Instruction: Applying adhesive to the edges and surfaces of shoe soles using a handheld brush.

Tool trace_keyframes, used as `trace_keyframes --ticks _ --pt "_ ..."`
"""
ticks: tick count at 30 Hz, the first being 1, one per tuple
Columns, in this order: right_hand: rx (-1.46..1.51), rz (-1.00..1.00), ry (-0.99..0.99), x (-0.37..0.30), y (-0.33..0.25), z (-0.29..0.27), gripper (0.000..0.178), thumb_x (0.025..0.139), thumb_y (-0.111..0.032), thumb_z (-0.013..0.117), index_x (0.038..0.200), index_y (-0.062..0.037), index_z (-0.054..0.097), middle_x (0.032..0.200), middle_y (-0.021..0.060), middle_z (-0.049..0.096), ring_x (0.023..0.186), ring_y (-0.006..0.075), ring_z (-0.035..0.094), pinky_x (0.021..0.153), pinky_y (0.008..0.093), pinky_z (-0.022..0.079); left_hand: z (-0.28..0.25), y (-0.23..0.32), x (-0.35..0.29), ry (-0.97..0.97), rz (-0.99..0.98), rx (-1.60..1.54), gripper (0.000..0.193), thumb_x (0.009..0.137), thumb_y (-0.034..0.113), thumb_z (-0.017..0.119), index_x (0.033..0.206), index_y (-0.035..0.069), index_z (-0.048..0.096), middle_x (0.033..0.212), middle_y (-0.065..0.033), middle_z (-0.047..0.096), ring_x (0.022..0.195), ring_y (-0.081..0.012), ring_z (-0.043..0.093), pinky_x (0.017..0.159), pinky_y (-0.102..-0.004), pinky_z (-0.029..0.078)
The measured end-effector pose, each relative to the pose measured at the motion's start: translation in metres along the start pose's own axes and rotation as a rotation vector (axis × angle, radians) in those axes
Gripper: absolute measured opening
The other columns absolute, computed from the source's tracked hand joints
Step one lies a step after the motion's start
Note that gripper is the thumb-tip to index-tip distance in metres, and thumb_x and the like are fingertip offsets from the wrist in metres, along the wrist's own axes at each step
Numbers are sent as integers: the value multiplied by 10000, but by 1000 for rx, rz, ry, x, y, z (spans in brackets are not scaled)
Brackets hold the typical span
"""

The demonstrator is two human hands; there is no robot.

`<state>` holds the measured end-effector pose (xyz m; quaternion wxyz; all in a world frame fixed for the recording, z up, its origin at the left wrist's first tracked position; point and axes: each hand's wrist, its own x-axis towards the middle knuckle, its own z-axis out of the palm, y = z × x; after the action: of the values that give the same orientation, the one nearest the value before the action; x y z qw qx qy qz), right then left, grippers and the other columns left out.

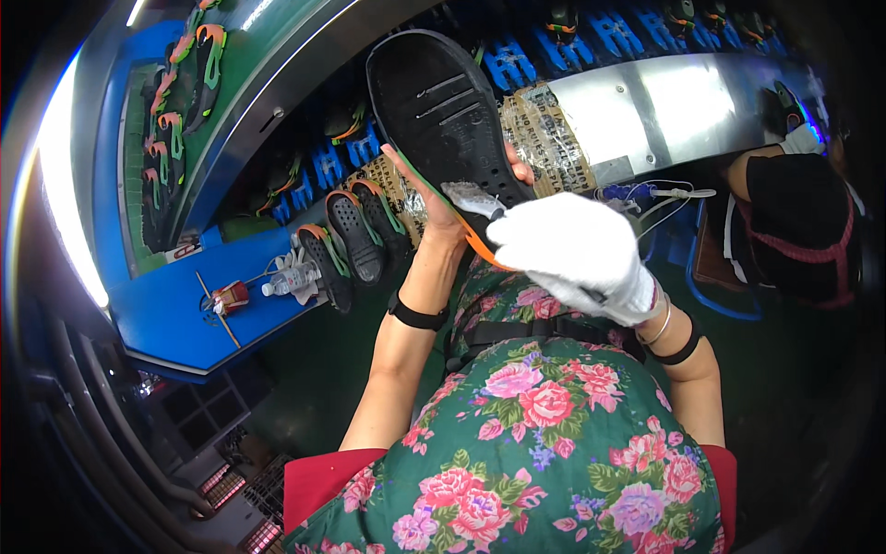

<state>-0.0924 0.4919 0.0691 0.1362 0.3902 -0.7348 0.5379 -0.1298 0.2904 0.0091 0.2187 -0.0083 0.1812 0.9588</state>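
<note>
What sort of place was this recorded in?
Probably a footwear factory line: the left hand holds a black sole, more soles sit by the blue table, and blue holders stand in a row.

Left hand (pixel 439 210) cupped — right hand (pixel 574 251) curled (gloved).

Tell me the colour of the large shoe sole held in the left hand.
The sole is black; it shows best in the head view.

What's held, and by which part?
Left grip: black shoe sole, by both sides near its holed end. Right grip: brush-like tool, by its dark end.
</note>
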Motion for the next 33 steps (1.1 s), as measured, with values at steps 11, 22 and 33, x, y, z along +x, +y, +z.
trace_keyframes --ticks 11,22,33 --pt "72 47 -14 -4 3 -1 270 760 -15 806 1023 -73 792 1016 115 778 920 282 746 791 367 584 -2 14 17 -72 123 211 1268 615 1070 350 1030 -103 592 884 -214 650 923 -360 674 891 -470 546" --pt "256 160 34 -13 13 -10 263 796 4 761 1049 -67 782 1041 114 767 938 298 737 820 379 585 -2 18 32 -155 189 285 1034 768 926 515 1033 -67 627 905 -198 689 915 -350 707 902 -462 541" --pt "323 291 78 -19 19 -19 226 792 -27 770 1014 -64 787 1049 103 771 928 278 734 818 363 579 8 22 42 -212 167 372 811 823 709 721 1042 -67 640 935 -189 691 910 -317 709 903 -468 527"
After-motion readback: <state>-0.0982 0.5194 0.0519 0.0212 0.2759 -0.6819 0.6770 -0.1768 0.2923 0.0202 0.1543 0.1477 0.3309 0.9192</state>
